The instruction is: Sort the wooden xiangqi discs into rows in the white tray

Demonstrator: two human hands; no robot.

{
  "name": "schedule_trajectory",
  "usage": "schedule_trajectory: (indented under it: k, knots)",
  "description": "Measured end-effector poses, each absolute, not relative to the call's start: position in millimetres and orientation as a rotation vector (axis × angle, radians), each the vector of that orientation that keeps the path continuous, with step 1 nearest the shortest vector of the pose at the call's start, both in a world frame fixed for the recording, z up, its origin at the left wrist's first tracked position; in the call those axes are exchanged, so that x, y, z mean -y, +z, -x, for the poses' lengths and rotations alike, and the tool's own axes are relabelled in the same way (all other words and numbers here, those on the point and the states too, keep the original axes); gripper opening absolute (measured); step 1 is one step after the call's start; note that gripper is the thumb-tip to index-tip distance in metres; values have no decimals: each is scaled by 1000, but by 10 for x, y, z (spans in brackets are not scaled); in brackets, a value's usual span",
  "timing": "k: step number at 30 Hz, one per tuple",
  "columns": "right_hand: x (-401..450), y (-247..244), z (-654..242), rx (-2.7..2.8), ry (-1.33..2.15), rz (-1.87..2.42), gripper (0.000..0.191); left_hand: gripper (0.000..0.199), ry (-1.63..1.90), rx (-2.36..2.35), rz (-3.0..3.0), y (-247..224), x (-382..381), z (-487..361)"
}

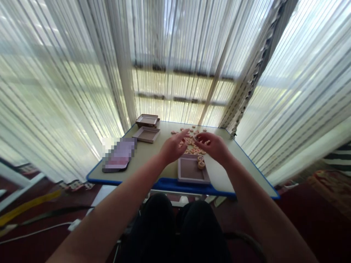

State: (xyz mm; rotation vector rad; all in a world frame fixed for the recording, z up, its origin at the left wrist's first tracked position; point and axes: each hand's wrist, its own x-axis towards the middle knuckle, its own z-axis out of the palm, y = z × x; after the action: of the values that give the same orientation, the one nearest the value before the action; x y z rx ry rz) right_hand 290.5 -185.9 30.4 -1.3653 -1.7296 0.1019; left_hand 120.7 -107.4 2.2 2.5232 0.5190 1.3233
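Observation:
Many round wooden Chinese chess pieces with printed marks lie loose on the table. Over their left side is my left hand, fingers apart and nothing seen in them. On the right, my right hand pinches one Chinese chess piece between thumb and fingers, just above the others. Nearest to my body sits a shallow open box tray. Two pieces rest along its right side, one behind the other. My hands hide part of the scattered pieces.
A second shallow box tray lies at the left back, with another stacked box behind it. A blurred-out flat device lies at the left edge. The table has a blue rim; striped curtains hang beyond.

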Motion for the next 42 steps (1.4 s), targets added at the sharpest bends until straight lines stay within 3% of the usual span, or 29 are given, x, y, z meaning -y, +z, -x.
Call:
schedule_trajectory:
  k: [5,22,29,42]
  knots:
    - [2500,-59,-2854,1584,40,1435,23,18,1269,-459,-2518,-84,1200,-1192]
    - [2711,-338,-2787,1672,59,1662,23,16,798,-155,-2707,-103,1374,-1251]
    - [2776,-343,-2756,1691,2,1547,12,22,1228,-554,-2655,-96,1308,-1226]
    - [2799,-339,-2737,1787,-100,1545,15,12,1256,-783,-2651,-225,1135,-1206]
